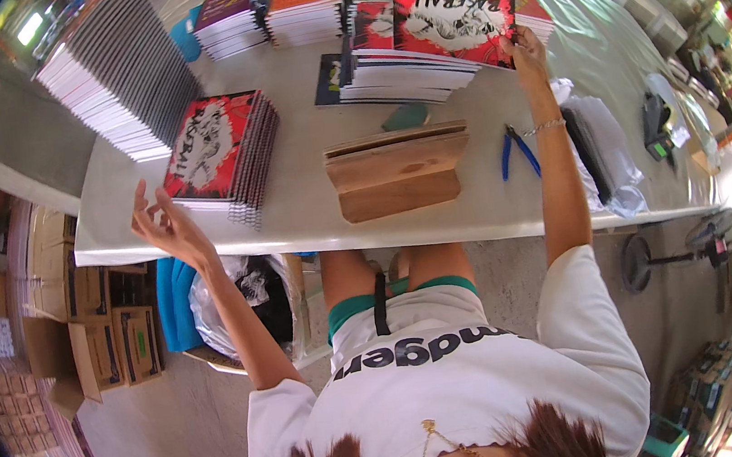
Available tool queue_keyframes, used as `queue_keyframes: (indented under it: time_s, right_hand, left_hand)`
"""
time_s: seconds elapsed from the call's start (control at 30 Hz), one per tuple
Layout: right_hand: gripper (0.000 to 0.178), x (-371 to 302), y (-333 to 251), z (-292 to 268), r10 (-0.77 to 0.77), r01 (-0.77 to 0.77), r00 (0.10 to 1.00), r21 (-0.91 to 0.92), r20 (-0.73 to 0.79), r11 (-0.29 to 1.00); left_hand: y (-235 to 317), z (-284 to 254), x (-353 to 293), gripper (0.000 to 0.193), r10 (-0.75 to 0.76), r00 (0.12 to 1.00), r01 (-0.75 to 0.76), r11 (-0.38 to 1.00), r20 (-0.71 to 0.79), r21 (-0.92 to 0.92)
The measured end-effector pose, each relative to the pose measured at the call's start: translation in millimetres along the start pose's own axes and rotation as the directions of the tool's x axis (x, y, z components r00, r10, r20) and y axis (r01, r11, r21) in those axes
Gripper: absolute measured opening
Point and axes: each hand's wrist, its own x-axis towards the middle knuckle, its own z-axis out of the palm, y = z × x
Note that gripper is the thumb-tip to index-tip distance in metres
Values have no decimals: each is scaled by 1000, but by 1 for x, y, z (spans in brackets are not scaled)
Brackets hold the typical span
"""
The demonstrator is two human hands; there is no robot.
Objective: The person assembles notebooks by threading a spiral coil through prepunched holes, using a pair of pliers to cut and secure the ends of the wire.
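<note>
My right hand [527,51] pinches the right edge of a red, black and white book [455,21], lifted at an angle over a pile of loose page blocks [407,77]. Whether the book is bound cannot be seen. To the left, my left hand [163,224] has its fingers apart and holds nothing. It is beside the near left corner of a short stack of spiral-bound notebooks [214,147] with the same red cover. Between my arms a folded wooden stand [400,174] lies near the table's front edge. Blue-handled pliers [518,151] lie by my right forearm.
A tall stack of spiral notebooks [118,72] rises at the back left. Purple [226,17] and orange [304,3] book piles line the back. Plastic-wrapped packs [598,145] lie right. Under the table are a bag-lined bin [248,307] and a fan [635,263]; cartons [115,341] stand left.
</note>
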Motion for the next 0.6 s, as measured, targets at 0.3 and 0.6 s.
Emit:
queue_keyframes:
  time_s: [0.3, 0.6]
  right_hand:
    - [39, -122, -36, -11, 130, -33, 984, 593, -121, 804]
    - [46, -167, -33, 30, 277, -267, 961, 222, -13, 938]
  left_hand:
    - [53, 17, -65, 23, -24, 980, 47, 992, 197, -115]
    - [81, 65, -124, 42, -126, 817, 435, 776, 563, -457]
